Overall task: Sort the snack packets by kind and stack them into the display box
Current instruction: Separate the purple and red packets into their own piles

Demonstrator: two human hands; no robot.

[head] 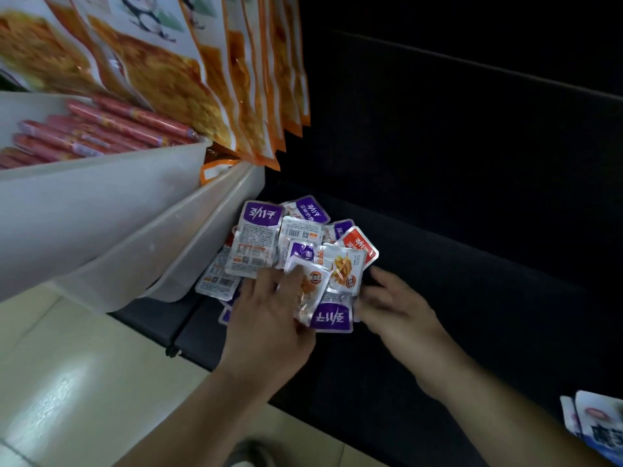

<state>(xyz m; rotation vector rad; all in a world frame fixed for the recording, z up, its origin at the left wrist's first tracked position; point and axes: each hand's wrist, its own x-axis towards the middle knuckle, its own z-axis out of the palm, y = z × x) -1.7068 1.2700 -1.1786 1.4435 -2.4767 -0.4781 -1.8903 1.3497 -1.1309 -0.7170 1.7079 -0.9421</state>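
A loose heap of small snack packets (259, 237), most with purple tops and one with a red top (362, 246), lies on a dark shelf at centre. My left hand (269, 318) holds a fan of several packets (332, 316), thumb over a white one with an orange picture. My right hand (397, 306) is at the right edge of that fan, its fingertips touching the purple-topped packet. The display box is not clearly visible; the shelf area is very dark.
White plastic bins (101, 210) slope at the left, the upper one holding red sausage sticks (101, 129). Large orange-and-white snack bags (188, 72) hang above. A blue-and-white packet (596, 426) shows at the bottom right. Pale floor tiles (67, 382) lie below.
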